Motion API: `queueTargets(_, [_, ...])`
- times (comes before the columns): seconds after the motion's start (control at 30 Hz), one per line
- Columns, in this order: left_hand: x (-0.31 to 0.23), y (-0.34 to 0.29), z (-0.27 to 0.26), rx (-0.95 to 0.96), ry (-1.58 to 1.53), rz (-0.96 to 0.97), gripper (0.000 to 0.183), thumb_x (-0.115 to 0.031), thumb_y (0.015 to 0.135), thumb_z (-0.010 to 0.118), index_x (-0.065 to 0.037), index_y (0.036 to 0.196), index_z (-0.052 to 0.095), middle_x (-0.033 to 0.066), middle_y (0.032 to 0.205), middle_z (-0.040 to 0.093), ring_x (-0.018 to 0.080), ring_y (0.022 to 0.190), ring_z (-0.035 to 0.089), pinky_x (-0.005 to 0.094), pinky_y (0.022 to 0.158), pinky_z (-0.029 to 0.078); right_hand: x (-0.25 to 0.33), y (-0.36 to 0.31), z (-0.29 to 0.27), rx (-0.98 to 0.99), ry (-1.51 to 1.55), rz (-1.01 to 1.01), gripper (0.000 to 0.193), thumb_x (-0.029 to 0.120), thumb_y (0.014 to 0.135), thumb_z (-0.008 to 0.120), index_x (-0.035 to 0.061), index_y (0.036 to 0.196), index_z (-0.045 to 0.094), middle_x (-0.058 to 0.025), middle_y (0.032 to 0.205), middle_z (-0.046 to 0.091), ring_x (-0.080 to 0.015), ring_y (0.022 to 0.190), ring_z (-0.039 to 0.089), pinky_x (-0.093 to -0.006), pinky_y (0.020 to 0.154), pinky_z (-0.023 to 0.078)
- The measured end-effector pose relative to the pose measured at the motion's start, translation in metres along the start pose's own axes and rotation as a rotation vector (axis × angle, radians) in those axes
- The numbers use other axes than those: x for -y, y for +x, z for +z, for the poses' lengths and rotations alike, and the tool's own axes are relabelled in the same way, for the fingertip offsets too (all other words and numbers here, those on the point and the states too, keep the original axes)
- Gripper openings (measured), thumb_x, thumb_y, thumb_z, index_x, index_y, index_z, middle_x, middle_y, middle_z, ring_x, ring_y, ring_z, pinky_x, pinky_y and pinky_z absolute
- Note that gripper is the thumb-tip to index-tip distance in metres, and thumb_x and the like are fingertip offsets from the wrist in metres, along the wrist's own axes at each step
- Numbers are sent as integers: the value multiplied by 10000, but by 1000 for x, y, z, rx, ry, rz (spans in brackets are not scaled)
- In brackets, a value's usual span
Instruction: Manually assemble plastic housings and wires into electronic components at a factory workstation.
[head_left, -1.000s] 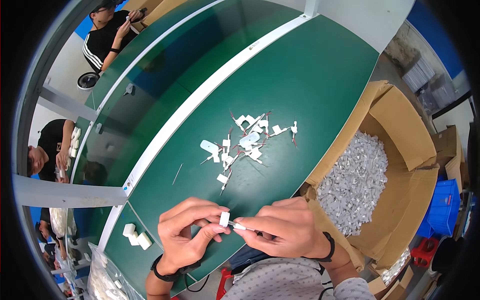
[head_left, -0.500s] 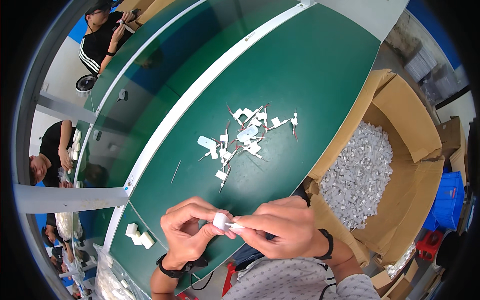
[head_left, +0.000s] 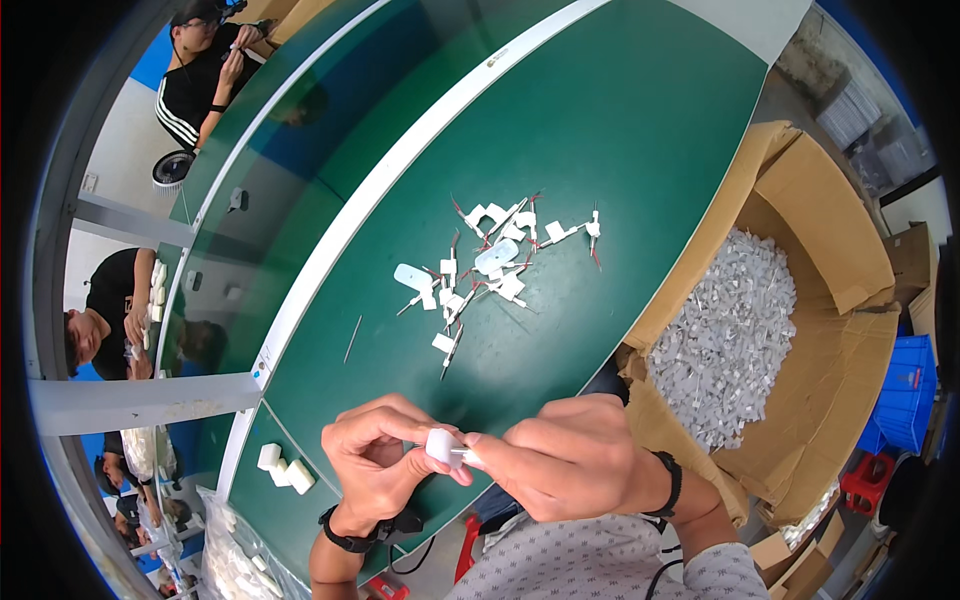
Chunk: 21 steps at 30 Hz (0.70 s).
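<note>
Left hand (head_left: 375,462) and right hand (head_left: 565,465) jointly pinch one small white part (head_left: 443,446). Uneven finger pressure could drop it onto the table (head_left: 640,150).

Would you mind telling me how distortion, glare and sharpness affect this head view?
Head view: heavy fisheye bending curves the white table edge and blackens the corners; soft glare lies on the green table; the left hand, right hand and small white part are fairly sharp, the rim softer.

hands: left hand (head_left: 375,462) and right hand (head_left: 568,468) pinched a small white part (head_left: 443,446)
table: green table (head_left: 620,150), loose white parts pile (head_left: 490,265)
box: cardboard box (head_left: 830,230), probably the same parts
</note>
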<state>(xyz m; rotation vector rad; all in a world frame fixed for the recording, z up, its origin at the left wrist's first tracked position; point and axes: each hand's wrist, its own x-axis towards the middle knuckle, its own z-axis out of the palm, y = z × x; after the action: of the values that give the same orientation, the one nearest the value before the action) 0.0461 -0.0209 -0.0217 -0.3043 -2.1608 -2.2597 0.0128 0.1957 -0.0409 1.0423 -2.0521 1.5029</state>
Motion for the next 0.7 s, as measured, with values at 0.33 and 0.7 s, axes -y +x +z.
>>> queueTargets(0.33, [-2,2,6,-31,30,-24,147,37,835,785,114,935,708,210,864,696,254,732,733,354,598,657,-1,3,-7,59,-115,-37,239,20,683,765,60,918,749,29,652,510,-104,453,458,-261,414,325])
queueTargets(0.7, [-4,-1,5,-34,166,-52,161,13,801,824,65,927,739,173,858,734,195,725,717,292,638,574,-5,10,-11,31,207,201,157,13,729,809,72,870,775,0,541,526,-131,398,455,-269,400,316])
